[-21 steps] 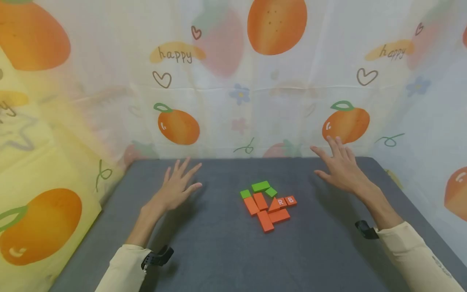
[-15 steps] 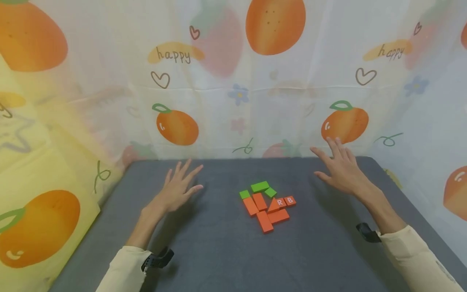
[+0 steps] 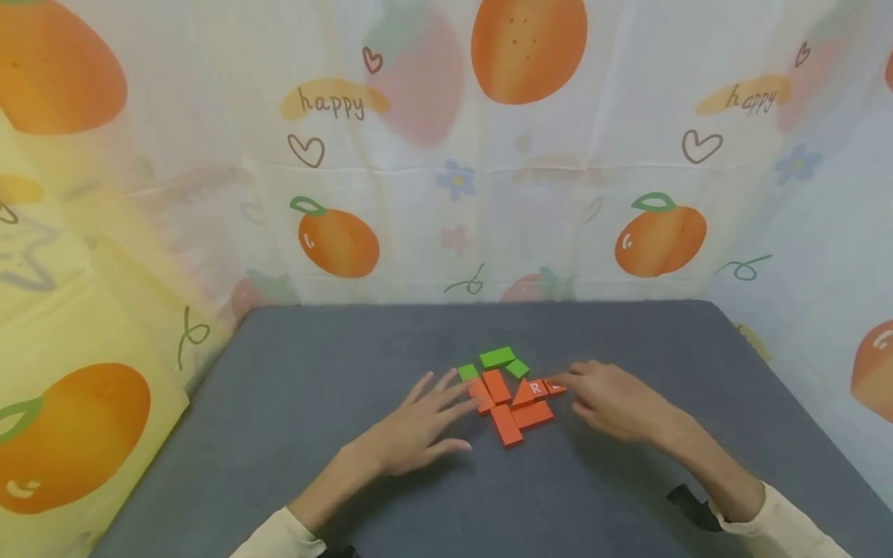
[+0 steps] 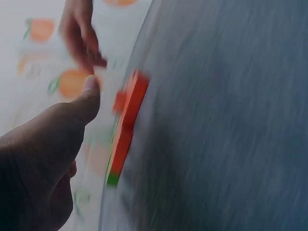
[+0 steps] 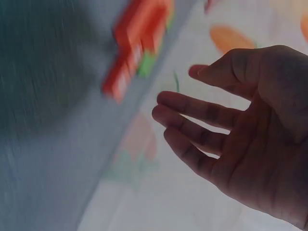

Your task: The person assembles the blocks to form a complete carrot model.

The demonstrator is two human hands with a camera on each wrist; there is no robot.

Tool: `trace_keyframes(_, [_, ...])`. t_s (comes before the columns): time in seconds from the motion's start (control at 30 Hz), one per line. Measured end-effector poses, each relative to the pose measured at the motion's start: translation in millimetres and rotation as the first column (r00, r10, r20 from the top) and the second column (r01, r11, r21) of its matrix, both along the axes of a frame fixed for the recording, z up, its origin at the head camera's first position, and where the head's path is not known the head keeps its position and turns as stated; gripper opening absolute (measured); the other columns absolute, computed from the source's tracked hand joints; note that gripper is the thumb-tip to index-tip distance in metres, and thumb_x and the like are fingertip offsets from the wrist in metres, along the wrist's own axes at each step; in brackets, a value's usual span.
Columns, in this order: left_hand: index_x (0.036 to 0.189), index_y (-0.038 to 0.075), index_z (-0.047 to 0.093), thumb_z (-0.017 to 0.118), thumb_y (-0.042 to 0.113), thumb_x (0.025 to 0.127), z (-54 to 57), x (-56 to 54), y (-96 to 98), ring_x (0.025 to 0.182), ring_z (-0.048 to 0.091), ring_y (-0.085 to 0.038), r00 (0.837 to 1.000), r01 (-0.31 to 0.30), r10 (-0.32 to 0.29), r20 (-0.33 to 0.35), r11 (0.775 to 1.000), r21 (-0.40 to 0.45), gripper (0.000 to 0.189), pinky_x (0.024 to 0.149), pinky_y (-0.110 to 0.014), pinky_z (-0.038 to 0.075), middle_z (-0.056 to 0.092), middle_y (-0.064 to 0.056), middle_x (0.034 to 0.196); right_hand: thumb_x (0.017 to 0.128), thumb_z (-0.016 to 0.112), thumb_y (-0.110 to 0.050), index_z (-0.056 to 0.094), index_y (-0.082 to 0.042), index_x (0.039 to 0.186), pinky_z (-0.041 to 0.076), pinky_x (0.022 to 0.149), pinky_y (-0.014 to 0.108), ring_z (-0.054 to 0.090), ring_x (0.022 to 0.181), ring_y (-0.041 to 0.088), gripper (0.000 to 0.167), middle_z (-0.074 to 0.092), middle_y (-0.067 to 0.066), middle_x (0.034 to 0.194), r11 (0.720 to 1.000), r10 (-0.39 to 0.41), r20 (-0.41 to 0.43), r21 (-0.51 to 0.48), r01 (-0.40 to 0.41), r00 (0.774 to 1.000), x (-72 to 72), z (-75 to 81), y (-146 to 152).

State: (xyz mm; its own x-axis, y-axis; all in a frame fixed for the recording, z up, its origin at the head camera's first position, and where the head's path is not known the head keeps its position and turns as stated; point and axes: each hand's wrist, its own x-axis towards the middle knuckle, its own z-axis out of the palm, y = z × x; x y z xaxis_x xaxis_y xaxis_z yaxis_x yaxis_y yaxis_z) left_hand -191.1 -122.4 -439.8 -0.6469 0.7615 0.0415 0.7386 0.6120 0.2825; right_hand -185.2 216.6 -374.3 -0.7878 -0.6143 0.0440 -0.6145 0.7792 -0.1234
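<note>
Orange and green blocks form a flat cluster on the grey table. My left hand (image 3: 422, 430) spreads its fingers at the cluster's left side, over part of an orange rectangular block (image 3: 477, 387) and near a small green block (image 3: 467, 373). Coming from the right, my right hand (image 3: 614, 399) points its index finger over the orange block lettered B (image 3: 558, 390), partly hiding it. Whether the fingers touch the blocks I cannot tell. Beside it lie the R block (image 3: 536, 388) and an orange triangle (image 3: 522, 395). In the right wrist view the right hand's fingers (image 5: 192, 113) are loosely bent, with nothing between them.
A longer green block (image 3: 497, 357) and another small green one (image 3: 518, 368) lie at the cluster's back. Two orange rectangles (image 3: 507, 427) (image 3: 533, 415) lie in front. The grey table (image 3: 335, 341) ends at a fruit-printed curtain (image 3: 418, 194). Both wrist views are blurred.
Both hands have come inward and toward the blocks from above the table's left and right sides. My right hand has also come nearer and lower. The blocks look unmoved.
</note>
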Motion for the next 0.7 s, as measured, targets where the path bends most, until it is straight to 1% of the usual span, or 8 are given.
trace_keyframes(0.1, [0.166, 0.027, 0.031, 0.044, 0.06, 0.107, -2.7, 9.8, 18.8, 0.165, 0.018, -0.031, 0.995, 0.1, -0.1, 0.006, 0.994, -0.04, 0.069, 0.132, -0.064, 0.01, 0.023, 0.001, 0.176, 0.094, 0.067, -0.004, 0.071, -0.014, 0.132, 0.055, 0.075, 0.042, 0.064, 0.089, 0.021, 0.04, 0.072, 0.007, 0.112, 0.998, 0.049, 0.078, 0.039, -0.052, 0.996, 10.4, -12.4, -17.7])
trace_keyframes(0.13, [0.167, 0.027, 0.03, 0.043, 0.06, 0.107, -4.6, 11.7, 23.6, 0.164, 0.02, -0.029, 0.992, 0.123, -0.124, -0.002, 0.991, -0.053, 0.07, 0.133, -0.062, 0.011, 0.022, 0.002, 0.176, 0.095, 0.068, -0.006, 0.07, -0.016, 0.133, 0.056, 0.078, 0.046, 0.065, 0.094, 0.023, 0.04, 0.072, 0.007, 0.112, 0.997, 0.056, 0.092, 0.054, -0.061, 0.994, 13.2, -16.5, -22.0])
trace_keyframes(0.27, [0.166, 0.022, 0.032, 0.043, 0.058, 0.107, -14.1, 17.8, 36.1, 0.164, 0.023, -0.024, 0.986, 0.163, -0.164, -0.005, 0.983, -0.082, 0.07, 0.134, -0.057, 0.017, 0.024, 0.001, 0.176, 0.095, 0.07, -0.009, 0.069, -0.019, 0.135, 0.055, 0.075, 0.045, 0.06, 0.089, 0.023, 0.042, 0.068, 0.007, 0.106, 0.991, 0.066, 0.103, 0.11, -0.078, 0.992, 21.1, -30.8, -28.6])
trace_keyframes(0.33, [0.161, 0.019, 0.043, 0.048, 0.054, 0.107, -15.3, 20.1, 37.9, 0.161, 0.032, -0.021, 0.986, 0.167, -0.168, -0.019, 0.984, -0.066, 0.065, 0.133, -0.052, 0.024, 0.036, -0.001, 0.171, 0.095, 0.07, -0.01, 0.074, -0.02, 0.129, 0.054, 0.076, 0.044, 0.059, 0.088, 0.021, 0.035, 0.068, 0.005, 0.105, 0.99, 0.065, 0.124, 0.115, -0.079, 0.99, 22.4, -32.2, -26.9])
trace_keyframes(0.4, [0.148, 0.019, 0.057, 0.055, 0.051, 0.106, -13.7, 22.4, 37.4, 0.15, 0.047, -0.016, 0.987, 0.158, -0.158, -0.034, 0.987, -0.028, 0.053, 0.129, -0.048, 0.032, 0.051, 0.001, 0.158, 0.096, 0.07, -0.009, 0.079, -0.02, 0.118, 0.051, 0.072, 0.037, 0.055, 0.083, 0.015, 0.027, 0.066, 0.0, 0.098, 0.993, 0.065, 0.156, 0.083, -0.079, 0.986, 23.2, -29.7, -22.6])
trace_keyframes(0.5, [0.128, 0.024, 0.067, 0.062, 0.047, 0.103, -8.4, 23.3, 36.6, 0.133, 0.057, -0.013, 0.987, 0.141, -0.139, -0.076, 0.99, 0.027, 0.034, 0.121, -0.043, 0.042, 0.061, 0.002, 0.14, 0.096, 0.068, -0.008, 0.081, -0.023, 0.11, 0.041, 0.069, 0.03, 0.046, 0.078, 0.009, 0.024, 0.059, -0.007, 0.092, 0.998, 0.051, 0.186, 0.025, -0.056, 0.981, 23.4, -23.8, -15.0])
trace_keyframes(0.57, [0.124, 0.025, 0.067, 0.066, 0.046, 0.102, -8.2, 23.1, 38.0, 0.13, 0.059, -0.015, 0.988, 0.124, -0.12, -0.098, 0.991, 0.041, 0.031, 0.116, -0.041, 0.046, 0.061, 0.001, 0.137, 0.095, 0.069, -0.01, 0.079, -0.023, 0.114, 0.038, 0.069, 0.029, 0.044, 0.079, 0.009, 0.025, 0.058, -0.007, 0.095, 0.999, 0.05, 0.152, 0.0, -0.051, 0.987, 23.2, -23.4, -12.1])
trace_keyframes(0.7, [0.124, 0.024, 0.067, 0.07, 0.046, 0.099, -15.6, 23.2, 45.3, 0.133, 0.06, -0.019, 0.981, 0.105, -0.097, -0.166, 0.994, 0.038, 0.033, 0.111, -0.041, 0.051, 0.061, -0.001, 0.139, 0.092, 0.079, -0.021, 0.073, -0.023, 0.122, 0.047, 0.072, 0.036, 0.054, 0.091, 0.014, 0.03, 0.061, -0.002, 0.111, 0.997, 0.082, 0.057, -0.012, -0.082, 0.995, 21.2, -31.1, -12.7])
